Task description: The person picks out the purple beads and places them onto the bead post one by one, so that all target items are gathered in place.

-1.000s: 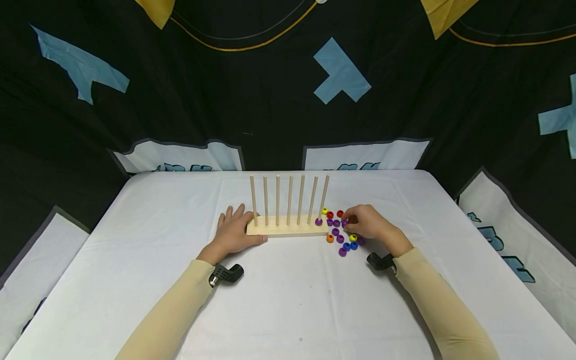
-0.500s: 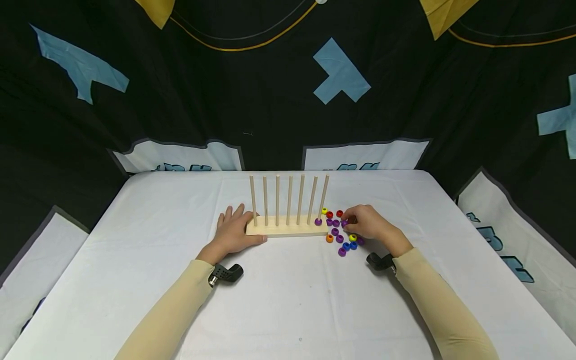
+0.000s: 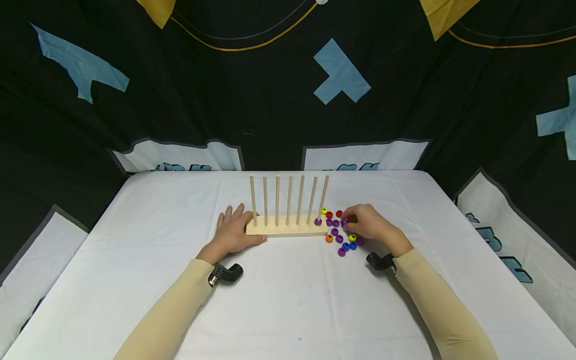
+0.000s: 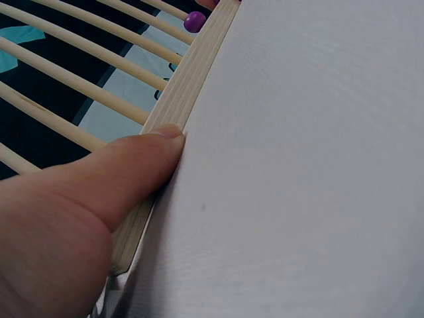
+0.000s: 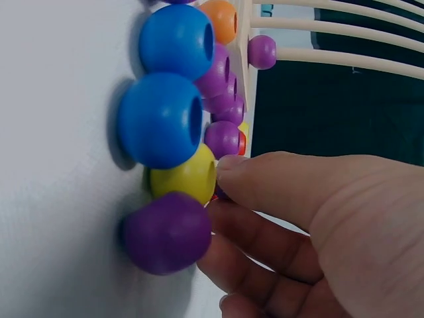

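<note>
A pale wooden peg stand [image 3: 288, 229] with several upright dowels stands mid-table. My left hand [image 3: 234, 232] grips its left end. In the left wrist view the thumb [image 4: 149, 152] lies along the front edge. One purple bead [image 3: 317, 221] is threaded at the bottom of the rightmost dowel [image 3: 324, 195]. Right of the stand, my right hand [image 3: 368, 221] pinches a purple bead [image 3: 344, 222] between thumb and fingertips, mostly hidden by the thumb in the right wrist view. Close to that hand lie a yellow bead [image 5: 182, 175], a purple bead [image 5: 167, 233] and two blue beads [image 5: 159, 120].
More loose beads lie between the right hand and the stand: an orange bead [image 3: 329, 238], red beads [image 3: 339, 213], a yellow bead [image 3: 324, 211] and several purple ones. White cloth [image 3: 279, 300] covers the table, with a dark curtain [image 3: 270, 100] behind its far edge.
</note>
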The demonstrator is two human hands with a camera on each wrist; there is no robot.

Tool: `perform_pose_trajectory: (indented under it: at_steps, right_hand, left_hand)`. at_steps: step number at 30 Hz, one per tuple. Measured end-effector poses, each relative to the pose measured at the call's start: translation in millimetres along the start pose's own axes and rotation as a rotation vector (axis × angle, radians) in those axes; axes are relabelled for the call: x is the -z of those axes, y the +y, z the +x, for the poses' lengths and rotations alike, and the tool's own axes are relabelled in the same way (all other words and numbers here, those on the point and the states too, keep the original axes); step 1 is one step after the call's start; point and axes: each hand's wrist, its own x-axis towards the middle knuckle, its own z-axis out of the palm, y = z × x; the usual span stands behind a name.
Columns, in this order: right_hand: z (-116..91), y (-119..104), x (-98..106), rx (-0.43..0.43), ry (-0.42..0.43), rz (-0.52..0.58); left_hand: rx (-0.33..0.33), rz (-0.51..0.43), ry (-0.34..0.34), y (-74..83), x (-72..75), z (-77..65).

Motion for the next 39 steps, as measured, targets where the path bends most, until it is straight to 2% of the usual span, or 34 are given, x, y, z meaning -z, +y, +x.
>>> perform_pose_trajectory:
  at_steps: [11,39]
  right_hand:
    - [-4,-6,3,-0.004,0.039,0.034]
    - [-5,-20,13,0.067,0.169,0.036]
  left_hand:
    - [0.002,-0.007,-0.008,1.2,0.8,0.4]
    - [0.009,0.005,-0.007,0.7,0.8,0.0]
